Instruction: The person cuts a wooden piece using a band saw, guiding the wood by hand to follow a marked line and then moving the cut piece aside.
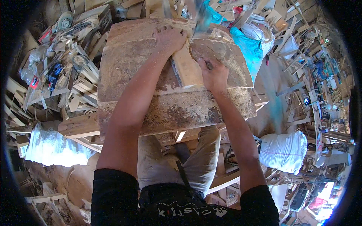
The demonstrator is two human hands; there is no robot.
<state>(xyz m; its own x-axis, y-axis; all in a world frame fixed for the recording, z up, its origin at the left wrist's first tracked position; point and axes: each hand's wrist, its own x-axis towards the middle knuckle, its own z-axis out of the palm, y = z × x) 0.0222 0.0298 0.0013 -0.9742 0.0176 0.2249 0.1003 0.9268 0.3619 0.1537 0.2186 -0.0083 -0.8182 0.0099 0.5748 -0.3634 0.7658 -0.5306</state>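
- Wood piece [187,71] is showing pale yellow-tan, darker along its left edge
- Worktop [126,64] is showing mottled brown with whitish and blackish blotches
- Shirt [116,194] is showing black with mostly white print
- Trousers [155,164] are looking greyish beige
- Bag [247,49] right of the worktop is showing bright turquoise
- Sack [283,151] at right is showing white
- Label [34,82] at far left is showing red, white lettering

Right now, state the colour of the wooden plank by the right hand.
The plank is light tan; see head view.
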